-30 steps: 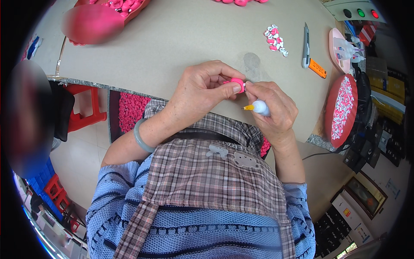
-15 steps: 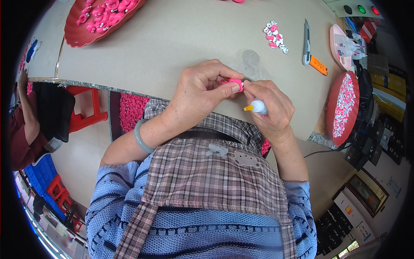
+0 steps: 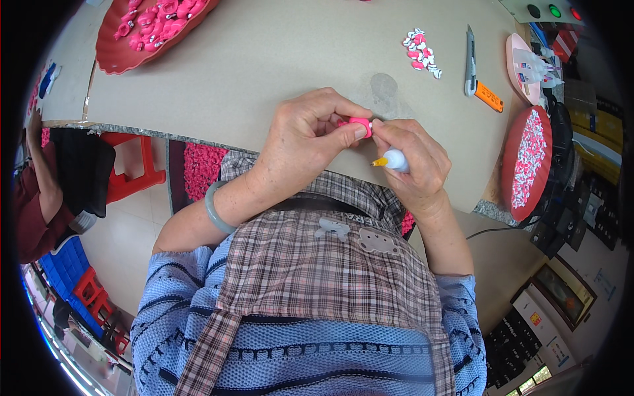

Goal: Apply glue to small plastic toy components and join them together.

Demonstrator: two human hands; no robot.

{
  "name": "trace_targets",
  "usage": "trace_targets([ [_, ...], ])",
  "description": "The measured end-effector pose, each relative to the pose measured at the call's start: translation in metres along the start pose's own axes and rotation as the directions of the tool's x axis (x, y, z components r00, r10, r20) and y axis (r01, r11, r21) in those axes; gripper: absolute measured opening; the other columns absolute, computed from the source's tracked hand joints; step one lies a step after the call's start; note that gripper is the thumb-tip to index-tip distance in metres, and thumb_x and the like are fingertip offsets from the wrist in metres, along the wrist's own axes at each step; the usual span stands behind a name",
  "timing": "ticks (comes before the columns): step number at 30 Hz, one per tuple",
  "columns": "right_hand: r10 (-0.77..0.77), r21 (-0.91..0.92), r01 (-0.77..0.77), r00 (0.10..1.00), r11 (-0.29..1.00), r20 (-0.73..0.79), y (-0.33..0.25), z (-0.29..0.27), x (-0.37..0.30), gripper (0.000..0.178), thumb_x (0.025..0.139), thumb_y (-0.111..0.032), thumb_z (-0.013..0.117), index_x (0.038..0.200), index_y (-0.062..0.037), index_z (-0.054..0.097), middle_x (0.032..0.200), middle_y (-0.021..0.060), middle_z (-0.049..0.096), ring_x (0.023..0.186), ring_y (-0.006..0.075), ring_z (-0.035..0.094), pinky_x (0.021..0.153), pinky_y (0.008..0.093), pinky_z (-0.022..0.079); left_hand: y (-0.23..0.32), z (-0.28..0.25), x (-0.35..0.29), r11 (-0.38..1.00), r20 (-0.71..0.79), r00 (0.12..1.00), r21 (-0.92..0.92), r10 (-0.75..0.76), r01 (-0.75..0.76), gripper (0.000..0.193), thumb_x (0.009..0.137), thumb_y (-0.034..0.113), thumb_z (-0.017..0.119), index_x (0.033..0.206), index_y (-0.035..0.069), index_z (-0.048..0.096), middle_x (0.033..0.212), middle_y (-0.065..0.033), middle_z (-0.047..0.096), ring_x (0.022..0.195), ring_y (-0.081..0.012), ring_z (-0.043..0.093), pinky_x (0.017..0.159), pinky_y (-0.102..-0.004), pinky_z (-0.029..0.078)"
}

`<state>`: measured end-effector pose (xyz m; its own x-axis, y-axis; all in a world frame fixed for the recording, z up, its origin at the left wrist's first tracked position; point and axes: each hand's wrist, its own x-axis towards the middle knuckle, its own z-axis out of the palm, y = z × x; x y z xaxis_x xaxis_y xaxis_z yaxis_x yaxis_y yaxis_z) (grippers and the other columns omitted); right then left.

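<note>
A small pink piece (image 3: 360, 127) is held over the table (image 3: 251, 66), pinched between the thumb and fingers of the left hand (image 3: 305, 129), by which much of it is covered. At its right end the thumb and forefinger of the right hand (image 3: 416, 155) are brought together; whether a tiny part is gripped there cannot be told. A yellow-tipped white bottle (image 3: 396, 160) is clasped in the same hand, partly hidden by it. The red scalloped bowl (image 3: 119, 64), filled with larger pink pieces (image 3: 155, 28), is cut off at the top. Pink-and-white bits (image 3: 421, 53) are heaped near a cutter (image 3: 482, 79); similar ones are contained in the red oval dish (image 3: 510, 162). Clear bottles (image 3: 531, 69) are held in the pale pink tray (image 3: 514, 49).
</note>
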<state>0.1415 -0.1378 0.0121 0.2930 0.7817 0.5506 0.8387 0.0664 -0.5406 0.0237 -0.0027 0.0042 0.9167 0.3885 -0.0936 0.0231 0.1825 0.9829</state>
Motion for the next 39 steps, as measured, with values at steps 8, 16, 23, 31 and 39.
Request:
trace_targets([
  [8, 0.019, -0.013, -0.019, 1.0, 1.0, 0.01, -0.001, -0.001, 0.003, 0.021, 0.068, 0.001, 0.072, 0.086, 0.0025, 0.062, 0.073, 0.0115, 0.063, 0.066, 0.0224, 0.065, 0.055, 0.0282, 0.053, 0.0, -0.001, 0.002, 1.0, -0.005, 1.0, 0.009, 0.006, -0.006, 0.02, 0.086, 0.002, 0.062, 0.104, -0.007, 0.062, 0.097, -0.0094, 0.059, 0.089, -0.0178, 0.064, 0.08, -0.0278, 0.057],
  [16, 0.055, 0.053, -0.055, 0.998, 0.997, -0.006, -0.007, -0.006, 0.011, 0.022, 0.069, 0.004, 0.071, 0.09, 0.0011, 0.063, 0.076, 0.0114, 0.064, 0.067, 0.0211, 0.065, 0.056, 0.0276, 0.052, 0.006, -0.011, 0.002, 0.984, 0.078, 0.996, -0.171, -0.038, 0.051, 0.022, 0.088, 0.006, 0.062, 0.106, -0.005, 0.063, 0.099, -0.0099, 0.061, 0.084, -0.015, 0.063, 0.075, -0.026, 0.054],
  [23, 0.323, 0.235, -0.302, 0.945, 0.924, -0.056, -0.008, -0.009, 0.008, 0.027, 0.068, 0.011, 0.07, 0.093, -0.0005, 0.064, 0.078, 0.0098, 0.066, 0.068, 0.0161, 0.064, 0.059, 0.0253, 0.051, 0.001, -0.027, 0.004, 0.792, 0.202, 0.971, -0.568, -0.13, 0.224, 0.029, 0.091, 0.01, 0.057, 0.116, -0.004, 0.057, 0.103, -0.013, 0.059, 0.083, -0.0153, 0.061, 0.075, -0.0243, 0.052],
  [31, 0.345, 0.255, -0.32, 0.937, 0.912, -0.058, -0.001, -0.003, 0.004, 0.021, 0.072, 0.008, 0.071, 0.09, -0.0011, 0.064, 0.08, 0.0098, 0.067, 0.071, 0.0169, 0.066, 0.06, 0.0258, 0.051, 0.0, -0.033, 0.009, 0.407, 0.286, 0.946, -0.854, -0.15, 0.323, 0.03, 0.092, 0.005, 0.052, 0.12, -0.005, 0.052, 0.109, -0.0201, 0.056, 0.084, -0.0187, 0.058, 0.077, -0.0253, 0.053],
  [39, 0.379, 0.224, -0.363, 0.925, 0.905, -0.034, -0.001, -0.006, 0.004, 0.018, 0.073, 0.007, 0.07, 0.089, -0.0005, 0.064, 0.08, 0.0104, 0.067, 0.072, 0.018, 0.066, 0.062, 0.0265, 0.051, 0.036, -0.076, 0.016, 0.905, -0.189, 0.982, -0.415, 0.01, -0.09, 0.026, 0.091, 0.01, 0.054, 0.114, -0.001, 0.059, 0.095, -0.0103, 0.065, 0.068, -0.0103, 0.058, 0.062, -0.0206, 0.048],
])
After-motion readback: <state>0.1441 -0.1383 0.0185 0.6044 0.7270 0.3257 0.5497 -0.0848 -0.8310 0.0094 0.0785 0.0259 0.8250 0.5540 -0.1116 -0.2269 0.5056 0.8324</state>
